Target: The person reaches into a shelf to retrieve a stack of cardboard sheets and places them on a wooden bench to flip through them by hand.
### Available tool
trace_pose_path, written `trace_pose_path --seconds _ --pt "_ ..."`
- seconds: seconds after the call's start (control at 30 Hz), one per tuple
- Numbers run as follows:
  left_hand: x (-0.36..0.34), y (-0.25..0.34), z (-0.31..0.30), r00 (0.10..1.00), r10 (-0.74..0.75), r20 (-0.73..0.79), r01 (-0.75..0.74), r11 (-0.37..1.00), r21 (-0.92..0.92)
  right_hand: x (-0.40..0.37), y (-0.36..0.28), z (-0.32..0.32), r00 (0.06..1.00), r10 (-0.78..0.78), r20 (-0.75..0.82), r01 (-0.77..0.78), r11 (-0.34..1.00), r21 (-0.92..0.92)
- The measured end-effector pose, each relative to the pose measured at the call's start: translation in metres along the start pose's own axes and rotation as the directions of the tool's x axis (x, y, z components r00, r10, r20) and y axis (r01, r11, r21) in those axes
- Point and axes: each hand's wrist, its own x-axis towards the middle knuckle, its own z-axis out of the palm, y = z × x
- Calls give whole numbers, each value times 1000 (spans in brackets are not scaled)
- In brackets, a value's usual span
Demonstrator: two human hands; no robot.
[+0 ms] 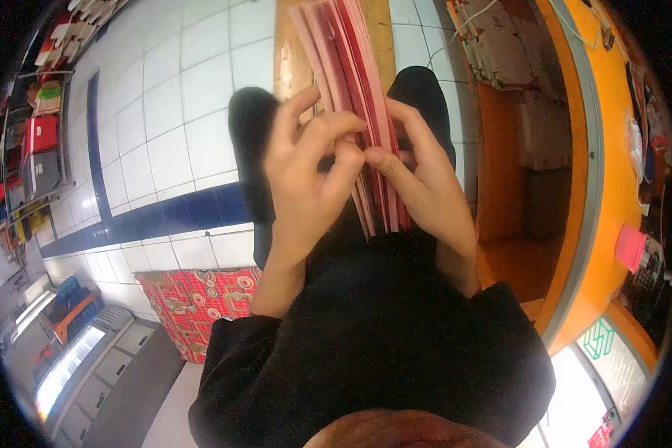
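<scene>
Pink-and-red paper stack: at centre, above the lap, standing on edge with sheet edges facing up. Long axis runs from far to near, far end leaning slightly left. Sheets not pressed flat; narrow dark gaps show between bundles, widest toward the far end. Printing, if any, cannot be read.

Left hand: grasping the stack from its left side. Index fingertip and thumb bent over the upper edges, close together; remaining fingers partly hidden beside the stack. Whether a single sheet is pinched there cannot be told.

Right hand: grasping the stack from its right side. Thumb laid on the upper edges, its tip just beside the left thumb; index finger bent against the right face, other fingers mostly hidden.

Surroundings: dark-clad knees on either side of the stack. Wooden plank at the far side, partly behind the stack. White tiled floor to the left, crossed by a blue tile band. Red patterned panel near left, beside the left forearm. Orange counter on the right, pink pad at its right edge.
</scene>
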Motion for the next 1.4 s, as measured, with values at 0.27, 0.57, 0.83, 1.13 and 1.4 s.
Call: trace_pose_path --seconds 0.27,0.57,0.83,1.13,1.4 --pt "0 -3 2 998 56 -29 -54 997 54 -1 0 1 1000 16 -2 -16 1000 19" --pt "1 -8 0 999 18 -46 -18 1000 7 -1 2 0 1000 0 -1 0 1000 7" --pt "3 -4 2 998 -26 -51 22 996 -84 -1 -1 0 1000 -16 0 16 1000 -12" --pt "6 -1 1 1000 -7 -24 4 993 -116 -1 2 -1 1000 -22 -4 22 1000 -6" --pt "5 1 2 1000 -25 -2 25 990 -136 -2 1 -3 1000 -8 -1 8 1000 -9"
